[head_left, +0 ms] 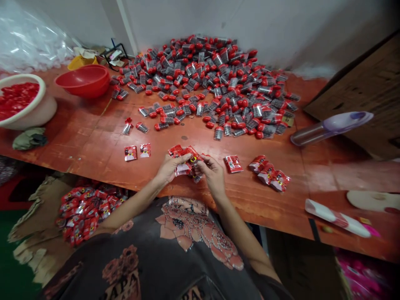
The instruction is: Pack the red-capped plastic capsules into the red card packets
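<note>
Close to the table's front edge, my left hand and my right hand work side by side, both closed on a small bunch of red printed packets. My thumbs press on the packets from above, and part of the bunch is hidden by my fingers. Two flat red printed packets lie left of my left hand. Another flat packet rests just right of my right hand, with a few puffed packets beyond it. Behind my hands spreads a large heap of small clear tubes with red caps.
On the left stand a white tub of red caps and a red bowl. A cardboard box and a clear purple-topped container are at right. Below the table, an open carton holds filled red packets.
</note>
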A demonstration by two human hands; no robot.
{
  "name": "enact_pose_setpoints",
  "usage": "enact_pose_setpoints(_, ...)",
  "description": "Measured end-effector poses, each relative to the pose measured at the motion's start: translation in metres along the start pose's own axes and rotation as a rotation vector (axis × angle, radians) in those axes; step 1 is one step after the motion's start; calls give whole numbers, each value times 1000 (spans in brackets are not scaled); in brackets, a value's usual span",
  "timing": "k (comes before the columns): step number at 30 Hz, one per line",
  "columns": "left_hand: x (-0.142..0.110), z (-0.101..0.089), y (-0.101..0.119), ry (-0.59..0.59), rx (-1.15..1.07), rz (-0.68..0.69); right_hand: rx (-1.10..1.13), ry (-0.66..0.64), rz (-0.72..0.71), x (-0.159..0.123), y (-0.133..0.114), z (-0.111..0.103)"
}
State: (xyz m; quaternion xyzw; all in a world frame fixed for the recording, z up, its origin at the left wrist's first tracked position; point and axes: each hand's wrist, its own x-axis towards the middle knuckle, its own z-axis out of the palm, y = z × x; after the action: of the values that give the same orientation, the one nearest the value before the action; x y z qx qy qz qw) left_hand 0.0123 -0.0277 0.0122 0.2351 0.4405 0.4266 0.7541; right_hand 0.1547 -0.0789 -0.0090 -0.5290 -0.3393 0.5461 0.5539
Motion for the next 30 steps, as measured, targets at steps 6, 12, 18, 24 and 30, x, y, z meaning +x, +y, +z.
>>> enact_pose_setpoints(6,14,-12,-7,38,-168,-138,-230,160,-107,28,8,-25)
enact_pose_setpoints(12,19,-21,-4,110,-145,-146,-711,188,-89,48,12,-63)
enact_pose_setpoints(18,24,-9,-13,136,-142,-84,-650,-21,-263,34,-2,-17)
enact_pose_setpoints(24,28,-9,-12,120,-114,-22,-682,-206,-352,52,-9,-2)
enact_pose_setpoints(30,33,-5,-3,172,-166,-47,-1001,-123,-202,105,-23,-25)
